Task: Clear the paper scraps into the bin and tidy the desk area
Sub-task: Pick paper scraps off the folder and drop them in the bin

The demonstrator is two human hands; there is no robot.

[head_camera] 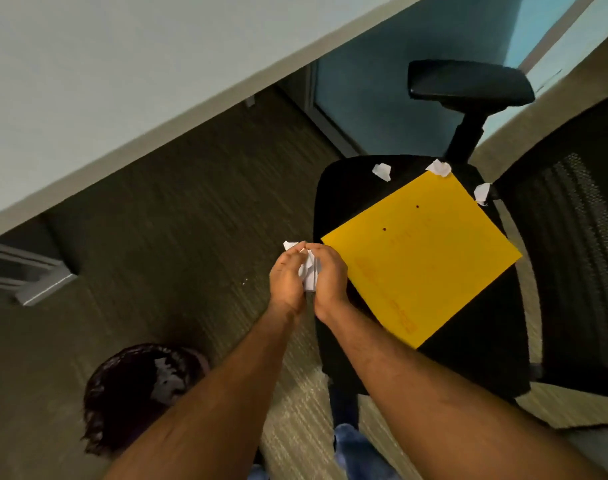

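Paper scraps (309, 271) sit bunched between the left hand (287, 282) and right hand (330, 275), both cupped tightly around them, just beside the chair seat (347, 188). 3 loose scraps (381, 172) lie there around a yellow folder (423, 258). The bin (122, 393), possibly holding paper, stands on carpet (191, 220) below the pale table (122, 81).
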